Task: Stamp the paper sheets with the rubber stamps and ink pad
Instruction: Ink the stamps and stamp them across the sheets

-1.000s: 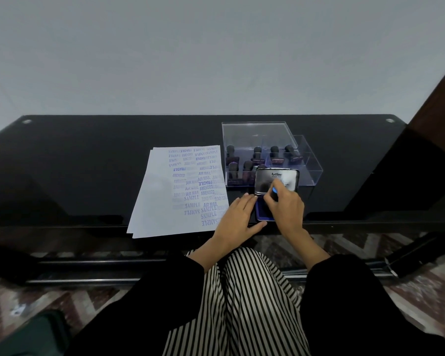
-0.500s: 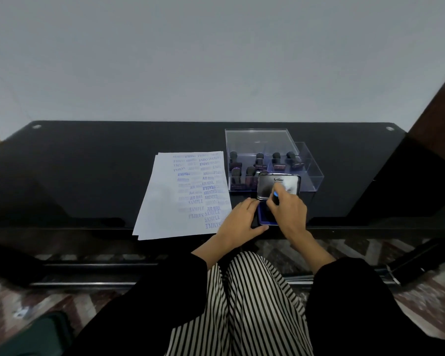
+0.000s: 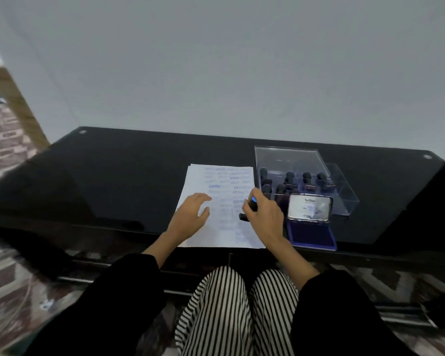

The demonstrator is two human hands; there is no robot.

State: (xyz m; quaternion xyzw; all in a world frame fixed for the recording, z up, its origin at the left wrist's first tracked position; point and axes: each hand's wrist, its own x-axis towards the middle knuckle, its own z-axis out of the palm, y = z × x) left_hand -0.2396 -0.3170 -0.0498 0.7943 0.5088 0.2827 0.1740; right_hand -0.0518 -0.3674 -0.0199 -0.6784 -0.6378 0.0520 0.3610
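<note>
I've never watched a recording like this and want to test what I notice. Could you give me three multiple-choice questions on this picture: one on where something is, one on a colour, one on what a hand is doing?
1. Relative to the paper, the ink pad lies:
A) to its left
B) to its right
C) on top of it

2. The pad's ink surface is:
A) blue
B) red
C) green

3. The right hand:
A) hangs idle
B) presses flat on the paper
C) grips a stamp

Answers:
1 B, the pad sits past the sheet's right edge.
2 A, the open tray shows blue.
3 C, the hand is curled round the stamp above the paper.
</note>
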